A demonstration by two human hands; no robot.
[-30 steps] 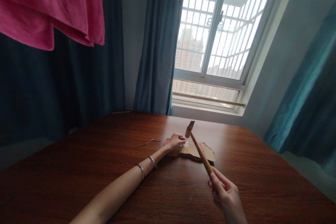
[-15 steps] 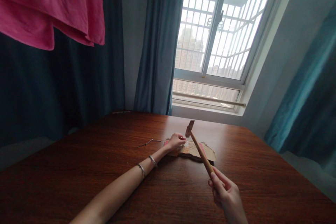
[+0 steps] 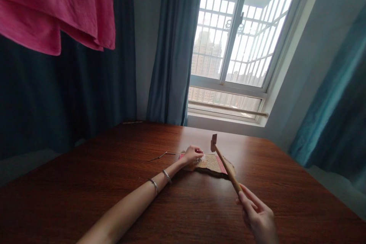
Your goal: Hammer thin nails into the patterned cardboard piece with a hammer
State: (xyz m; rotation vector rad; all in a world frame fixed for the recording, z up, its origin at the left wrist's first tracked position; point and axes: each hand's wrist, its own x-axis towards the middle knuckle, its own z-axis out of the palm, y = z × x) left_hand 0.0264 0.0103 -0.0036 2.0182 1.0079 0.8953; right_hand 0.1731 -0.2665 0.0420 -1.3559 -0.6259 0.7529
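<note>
My right hand point(image 3: 257, 215) grips the end of a wooden-handled hammer point(image 3: 225, 166), whose head is raised above the table, to the right of my left hand. My left hand point(image 3: 192, 155) rests on the left end of a flat brown piece with pink edges point(image 3: 213, 163) lying on the table, fingers curled in a pinch on something too small to make out. Two bracelets sit on my left wrist.
The dark wooden table point(image 3: 114, 183) carries a thin metal rod point(image 3: 161, 156) left of the piece. Behind stand blue curtains point(image 3: 171, 45) and a barred window point(image 3: 240, 38). Pink cloth point(image 3: 57, 4) hangs at the upper left.
The hammer head has swung to the right, away from my left hand, and my right hand has shifted right and lower. My left hand has not moved.
</note>
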